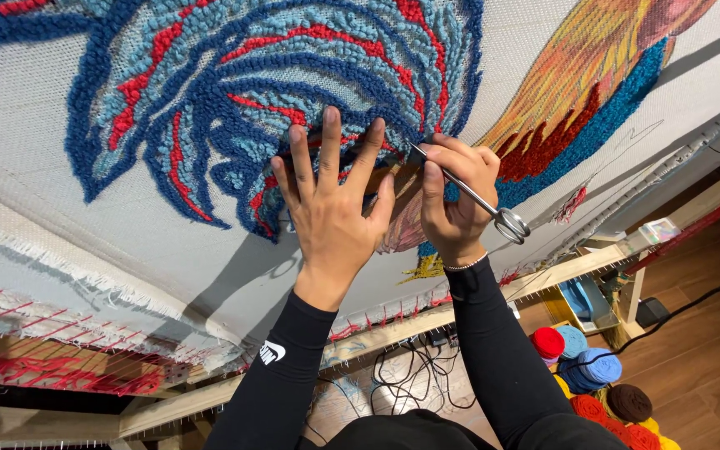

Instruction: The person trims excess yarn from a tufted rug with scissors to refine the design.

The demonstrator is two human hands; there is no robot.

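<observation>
Head view: a person in black sleeves works at a tufted rug of blue, teal and red looped yarn, stretched on a pale backing cloth over a wooden frame. The left hand lies flat and spread on the pile, fingers wide, gripping nothing — it presses the yarn near the lower edge of the blue-and-red motif. The right hand is curled tight around a pair of slim silver metal scissors, the looped handles jutting toward the frame's lower rail and the tip pointing into the pile just beside the left hand's little finger. Whether the blades stand parted cannot be told; they are too thin here.

The risk, as it looks: the point sits very near the spread fingers, so a slip could nick skin, and a cut made too deep could snip the backing cloth or pull loops loose. An orange and yellow tufted patch lies toward the cloth's upper right corner, apart from the scissors. Balls of red, blue and brown yarn rest on the floor below, well apart from both hands.
</observation>
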